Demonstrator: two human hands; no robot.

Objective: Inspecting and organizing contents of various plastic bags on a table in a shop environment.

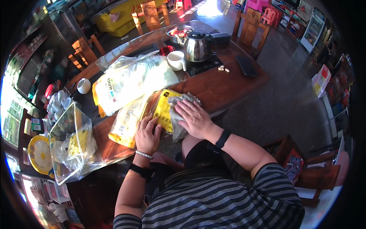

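Observation:
A flat yellow plastic package [163, 107] bearing writing lies at the near edge of the wooden table. My right hand [196, 118] rests palm down on a crumpled grey cloth [179, 131], pressing it over the package's right part. At the package's left edge is my left hand [147, 134], its fingertips touching the edge; whether they pinch the clear film there is hidden. Beneath and left of that hand, a white and orange printed package [125, 126] lies on the table. Behind it, a pile of clear plastic glove packages [137, 81] shines in strong light.
A clear bin [75, 143] with crumpled plastic stands left, beside a yellow fan [40, 155]. Farther back are a white cup [176, 60], a metal kettle [196, 47], and a red bowl [167, 50]. A dark phone-like slab [246, 65] lies right on the table [220, 91].

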